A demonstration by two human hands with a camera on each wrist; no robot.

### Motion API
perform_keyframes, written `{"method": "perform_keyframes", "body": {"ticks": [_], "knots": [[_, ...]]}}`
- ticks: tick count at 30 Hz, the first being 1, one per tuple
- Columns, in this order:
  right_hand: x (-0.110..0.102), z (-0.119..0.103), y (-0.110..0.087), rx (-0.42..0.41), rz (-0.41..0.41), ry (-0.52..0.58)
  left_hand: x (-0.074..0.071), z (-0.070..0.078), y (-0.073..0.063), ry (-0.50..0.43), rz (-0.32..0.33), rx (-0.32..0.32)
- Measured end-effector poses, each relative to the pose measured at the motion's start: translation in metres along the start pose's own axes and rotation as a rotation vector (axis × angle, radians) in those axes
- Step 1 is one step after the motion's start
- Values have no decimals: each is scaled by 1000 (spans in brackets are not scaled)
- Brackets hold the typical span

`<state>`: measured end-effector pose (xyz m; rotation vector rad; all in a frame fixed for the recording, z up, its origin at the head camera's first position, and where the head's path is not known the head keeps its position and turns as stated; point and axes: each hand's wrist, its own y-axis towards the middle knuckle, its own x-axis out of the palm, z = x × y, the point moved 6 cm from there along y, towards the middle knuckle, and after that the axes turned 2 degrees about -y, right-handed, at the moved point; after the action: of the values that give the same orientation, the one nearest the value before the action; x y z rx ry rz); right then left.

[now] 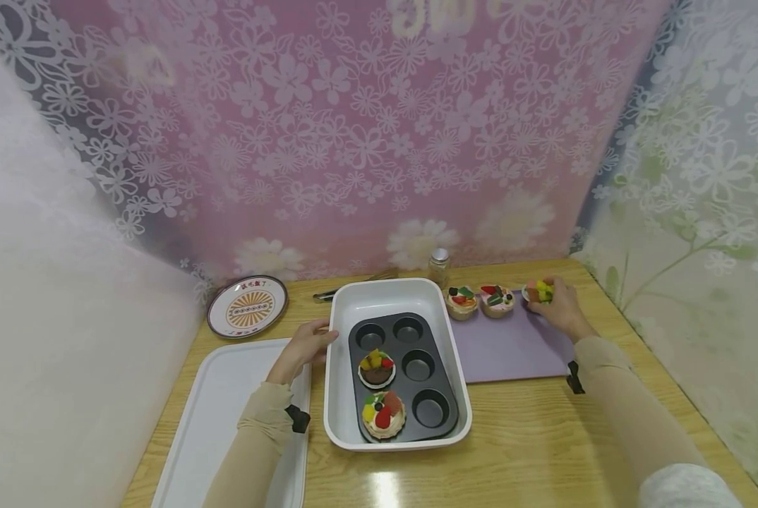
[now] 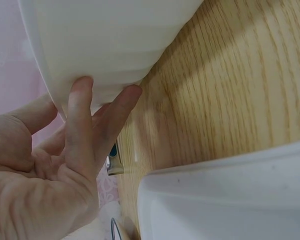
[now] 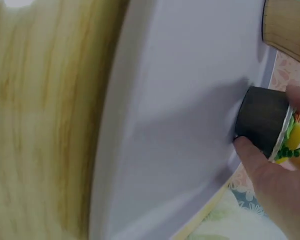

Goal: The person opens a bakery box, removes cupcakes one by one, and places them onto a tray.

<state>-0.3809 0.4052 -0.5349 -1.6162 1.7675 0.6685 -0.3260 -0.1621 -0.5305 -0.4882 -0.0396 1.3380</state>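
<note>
My right hand (image 1: 562, 307) grips a fruit-topped cupcake (image 1: 534, 295) at the back right of the purple tray (image 1: 512, 349). In the right wrist view its dark cup (image 3: 262, 120) sits between thumb and fingers, close over the tray. My left hand (image 1: 304, 347) holds the left side of a deep white tub (image 1: 329, 395), thumb at the rim and fingers against the outer wall (image 2: 110, 45). Inside the tub lies a dark muffin tin (image 1: 411, 384). Its left column holds a chocolate cupcake (image 1: 377, 374) in the middle and a cream one with strawberry (image 1: 384, 421) in front; the other cups are bare.
Two more fruit-topped cupcakes (image 1: 461, 305) (image 1: 497, 302) stand along the purple tray's back edge. A glass shaker (image 1: 439, 267) and metal tongs (image 1: 325, 295) are behind the tub. To the left are a white tray (image 1: 226, 395) and a patterned plate (image 1: 248, 307) against the wall.
</note>
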Motion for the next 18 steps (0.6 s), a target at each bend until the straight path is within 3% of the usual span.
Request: {"method": "perform_keyframes", "body": {"ticks": [5, 9, 13, 18], "knots": [[-8, -12, -10, -81, 79, 64, 1, -2, 0, -8, -5, 3], [-23, -43, -20, -186, 187, 164, 1, -2, 0, -12, -4, 2], [-26, -93, -23, -260, 157, 235, 0, 0, 0, -20, -1, -2], [-7, -150, -29, -380, 56, 232, 1, 1, -2, -36, -5, -4]]}}
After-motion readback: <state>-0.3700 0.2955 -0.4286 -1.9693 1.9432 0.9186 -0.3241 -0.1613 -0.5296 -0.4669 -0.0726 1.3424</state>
